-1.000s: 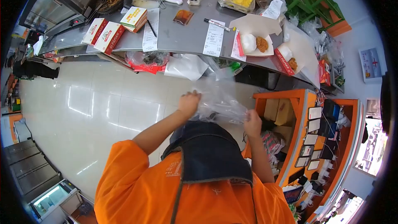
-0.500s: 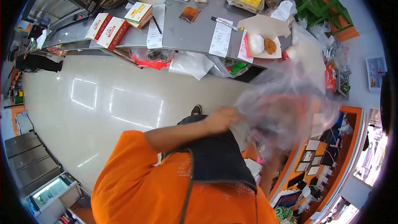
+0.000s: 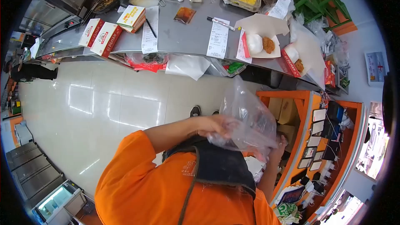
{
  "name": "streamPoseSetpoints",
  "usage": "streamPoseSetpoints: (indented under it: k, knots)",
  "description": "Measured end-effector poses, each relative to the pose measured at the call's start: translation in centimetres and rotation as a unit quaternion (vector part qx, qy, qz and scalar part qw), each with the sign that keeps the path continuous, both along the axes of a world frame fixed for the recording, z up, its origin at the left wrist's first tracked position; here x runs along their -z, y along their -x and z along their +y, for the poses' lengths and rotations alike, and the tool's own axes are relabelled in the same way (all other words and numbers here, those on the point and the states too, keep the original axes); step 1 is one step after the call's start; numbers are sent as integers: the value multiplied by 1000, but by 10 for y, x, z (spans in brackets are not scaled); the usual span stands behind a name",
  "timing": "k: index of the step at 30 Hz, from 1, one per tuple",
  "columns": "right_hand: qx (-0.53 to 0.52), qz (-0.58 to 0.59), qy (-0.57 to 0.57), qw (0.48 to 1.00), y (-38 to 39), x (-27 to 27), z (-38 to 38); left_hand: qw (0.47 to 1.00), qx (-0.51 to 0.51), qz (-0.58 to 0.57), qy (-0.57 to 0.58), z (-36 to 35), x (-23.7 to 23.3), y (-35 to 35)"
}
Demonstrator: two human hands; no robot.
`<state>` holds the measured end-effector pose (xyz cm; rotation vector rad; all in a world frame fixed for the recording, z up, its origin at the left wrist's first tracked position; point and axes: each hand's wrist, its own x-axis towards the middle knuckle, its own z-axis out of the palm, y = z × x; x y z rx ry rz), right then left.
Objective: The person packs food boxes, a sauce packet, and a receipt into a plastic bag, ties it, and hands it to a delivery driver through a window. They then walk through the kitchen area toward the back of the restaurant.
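I can pass over open floor (image 3: 137, 100) left of my left hand (image 3: 213, 126); the plastic bag (image 3: 248, 117) fills the room towards my right hand (image 3: 281, 142), the orange shelf unit (image 3: 283, 94) blocks the right, and ahead the surface (image 3: 183, 36) leaves a gap between receipts (image 3: 217, 39)

Takeaway food shop, at a metal counter (image 3: 179, 37).
Printed meal boxes (image 3: 105, 38), paper receipts (image 3: 217, 39) and open cartons (image 3: 262, 24) of food (image 3: 268, 45) lie across it; phone-like devices (image 3: 313, 141) line an orange shelf unit (image 3: 306, 100) nearby, above a tiled floor (image 3: 83, 141).
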<state>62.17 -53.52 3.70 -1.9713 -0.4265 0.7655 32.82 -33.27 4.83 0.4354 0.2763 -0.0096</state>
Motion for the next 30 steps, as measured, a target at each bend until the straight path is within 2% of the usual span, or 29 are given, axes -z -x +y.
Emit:
streamPoseSetpoints:
  k: [1,2,3,4,5,6,7,8,9,10,11,13,16,17,18,19,20,21,23,24,26,27,28,30]
  knots:
    - [11,117,-9,993,5,-9,2,985,-36,24,-169,10,4,4]
    - [32,227,-7,973,10,-17,5,940,-69,47,-331,21,12,8]
    - [39,340,-17,940,12,-19,-6,819,-163,106,-541,35,30,15]
    - [46,387,-32,920,16,-27,-6,640,-246,158,-711,48,51,25]
    - [53,434,-44,898,21,-35,-7,630,-216,213,-715,60,69,42]
    - [60,422,-63,903,40,-57,-1,617,-184,267,-717,67,78,55]
    - [68,410,-84,906,58,-75,4,737,-141,290,-593,67,68,57]
    - [59,410,-119,902,62,-86,6,835,-94,302,-450,61,50,58]
    - [33,403,-153,902,58,-92,5,906,-43,304,-292,54,39,59]
    - [-5,392,-189,900,49,-95,8,974,-171,140,-50,40,32,61]
    - [-40,374,-208,903,39,-98,10,976,-197,68,69,28,22,67]
    - [-121,321,-211,915,18,-96,16,943,-264,-100,177,8,-15,70]
    - [-240,193,-127,943,3,-95,22,947,-122,-189,229,15,-5,84]
    - [-255,139,-88,953,3,-96,24,979,-139,-101,108,19,-3,90]
    - [-261,83,-50,961,7,-97,28,988,-153,-11,-17,29,-16,94]
    - [-228,19,-20,973,16,-100,34,973,-162,80,-141,35,-23,97]
    - [-174,-55,10,983,28,-103,43,938,-156,104,-290,30,-19,98]
    - [-118,-130,40,984,34,-104,48,932,-48,131,-334,28,-8,98]
    - [-112,-272,75,953,12,-77,34,880,170,178,-407,21,16,93]
    - [-108,-340,93,930,1,-61,27,945,66,97,-305,8,9,92]
    - [-127,-275,139,943,-12,-39,18,989,-67,42,-124,-10,14,82]
    - [-136,-241,164,947,-7,-41,19,991,-132,14,-29,-12,10,78]
    - [-109,-147,132,974,0,-41,19,976,-156,71,132,-10,-5,78]
    - [-55,42,58,996,18,-41,25,947,-237,38,214,-1,15,76]
